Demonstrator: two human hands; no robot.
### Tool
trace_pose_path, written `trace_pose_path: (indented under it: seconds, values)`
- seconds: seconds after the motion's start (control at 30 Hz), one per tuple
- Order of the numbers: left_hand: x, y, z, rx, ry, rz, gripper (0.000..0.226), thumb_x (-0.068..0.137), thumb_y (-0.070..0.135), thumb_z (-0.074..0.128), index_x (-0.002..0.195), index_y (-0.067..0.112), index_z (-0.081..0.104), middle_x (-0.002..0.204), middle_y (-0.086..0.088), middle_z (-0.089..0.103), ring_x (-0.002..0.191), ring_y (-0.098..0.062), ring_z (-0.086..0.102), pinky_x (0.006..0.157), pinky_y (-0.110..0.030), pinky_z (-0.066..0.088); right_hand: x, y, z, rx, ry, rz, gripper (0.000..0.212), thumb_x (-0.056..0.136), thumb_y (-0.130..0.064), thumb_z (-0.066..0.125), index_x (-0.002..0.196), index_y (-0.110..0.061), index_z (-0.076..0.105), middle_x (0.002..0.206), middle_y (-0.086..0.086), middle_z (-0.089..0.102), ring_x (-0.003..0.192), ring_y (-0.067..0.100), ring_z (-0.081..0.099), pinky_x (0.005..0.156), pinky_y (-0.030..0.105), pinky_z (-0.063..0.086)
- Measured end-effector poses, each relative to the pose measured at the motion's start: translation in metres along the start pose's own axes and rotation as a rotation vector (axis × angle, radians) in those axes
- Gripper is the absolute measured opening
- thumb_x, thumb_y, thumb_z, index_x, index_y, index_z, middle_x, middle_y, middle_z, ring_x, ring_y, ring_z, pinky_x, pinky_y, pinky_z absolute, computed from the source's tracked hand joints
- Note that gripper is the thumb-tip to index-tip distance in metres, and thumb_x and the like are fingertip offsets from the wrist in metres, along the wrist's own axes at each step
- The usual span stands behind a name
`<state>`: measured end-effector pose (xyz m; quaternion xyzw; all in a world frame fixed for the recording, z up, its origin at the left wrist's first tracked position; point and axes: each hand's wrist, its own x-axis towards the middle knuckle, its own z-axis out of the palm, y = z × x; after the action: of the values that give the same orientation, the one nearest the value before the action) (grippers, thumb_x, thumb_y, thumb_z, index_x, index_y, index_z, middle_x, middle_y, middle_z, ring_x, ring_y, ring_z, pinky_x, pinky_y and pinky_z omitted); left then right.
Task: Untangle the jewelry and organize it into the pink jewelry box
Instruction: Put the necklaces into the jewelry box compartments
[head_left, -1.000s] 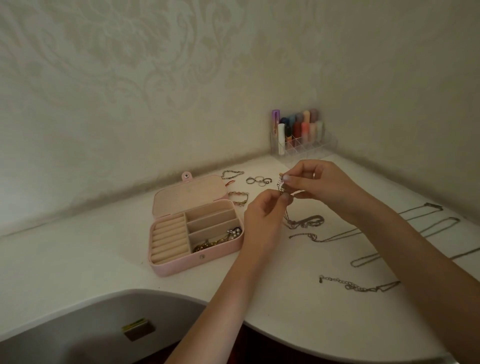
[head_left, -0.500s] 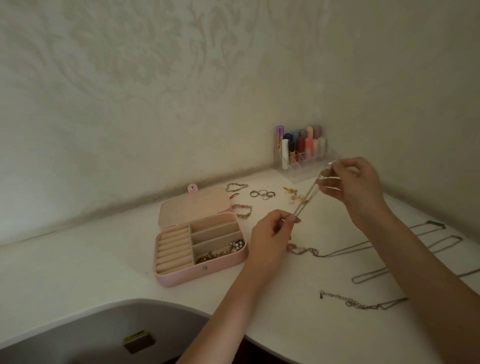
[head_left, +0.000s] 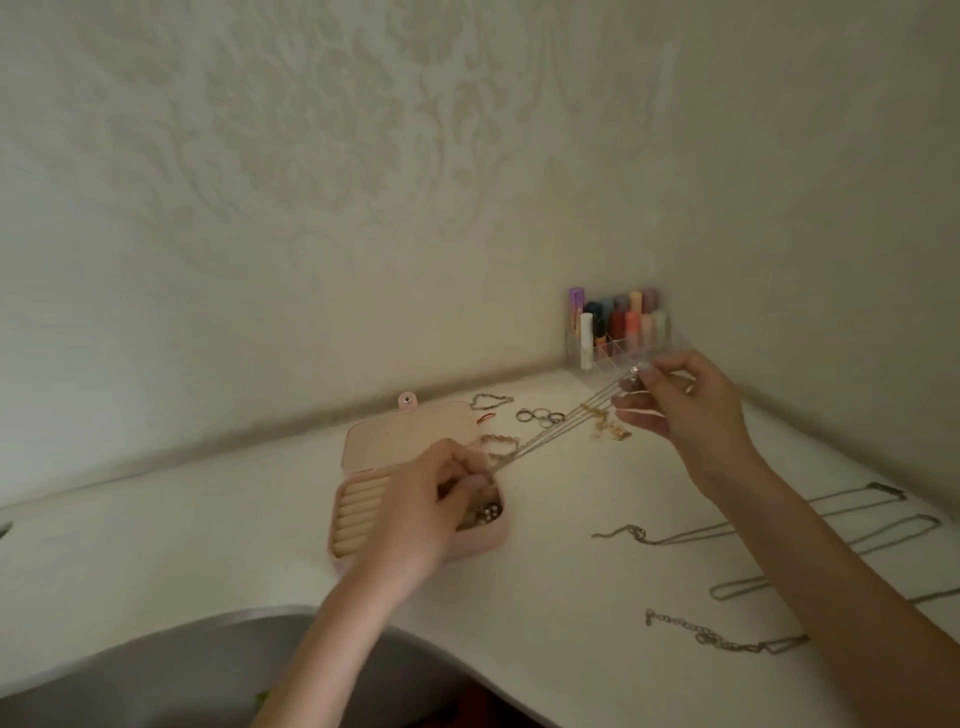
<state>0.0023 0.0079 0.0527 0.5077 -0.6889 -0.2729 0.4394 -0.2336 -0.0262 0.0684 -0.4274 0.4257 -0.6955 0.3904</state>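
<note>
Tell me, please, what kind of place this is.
Probably a dressing or vanity corner in a home. A clear organizer of lipsticks stands against patterned wallpaper, and rings and chains lie on the white tabletop beside an open pink jewelry box.

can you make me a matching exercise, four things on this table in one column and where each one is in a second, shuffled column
Things:
1. thin chain
2. pink jewelry box
3. rings
4. lipstick organizer

Places:
A. in the corner by the wall
B. stretched between the left hand and right hand
C. on the table behind the open lid's right end
D. open, under the left hand

Pairs: 1-B, 2-D, 3-C, 4-A
</note>
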Motion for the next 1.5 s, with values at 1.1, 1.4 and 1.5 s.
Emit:
trace_pose_path:
  seconds: [1.1, 1.4, 1.5]
  values:
    - [0.007, -0.036, -0.055, 0.207, -0.119, -0.051, 0.033, 0.075, 0.004, 0.061, 0.078, 0.037, 0.063, 0.086, 0.014, 0.07, 0.087, 0.005, 0.062, 0.081, -0.017, 0.045, -0.033, -0.033, 0.086, -0.045, -0.461, -0.084, 0.011, 0.091, -0.003, 0.054, 0.081, -0.007, 0.052, 0.068, 0.004, 0.067, 0.068, 0.027, 0.072, 0.059, 0.033, 0.059]
    - [-0.006, -0.016, -0.035, -0.161, -0.051, -0.024, 0.014, 0.086, 0.011, 0.063, 0.093, 0.023, 0.062, 0.081, 0.004, 0.069, 0.075, -0.004, 0.065, 0.068, -0.014, 0.048, -0.04, -0.02, 0.124, -0.057, -0.412, 0.066, 0.006, 0.092, -0.007, 0.055, 0.088, -0.005, 0.052, 0.073, 0.009, 0.067, 0.067, 0.022, 0.072, 0.048, 0.029, 0.055]
    - [-0.006, -0.028, -0.046, -0.083, 0.007, -0.025, 0.016, 0.088, 0.009, 0.06, 0.091, 0.025, 0.063, 0.081, 0.003, 0.065, 0.074, -0.005, 0.062, 0.066, -0.012, 0.045, -0.038, -0.01, 0.11, -0.205, -0.319, 0.134, 0.006, 0.09, -0.008, 0.058, 0.088, -0.004, 0.055, 0.076, 0.007, 0.069, 0.062, 0.013, 0.068, 0.045, 0.026, 0.05]
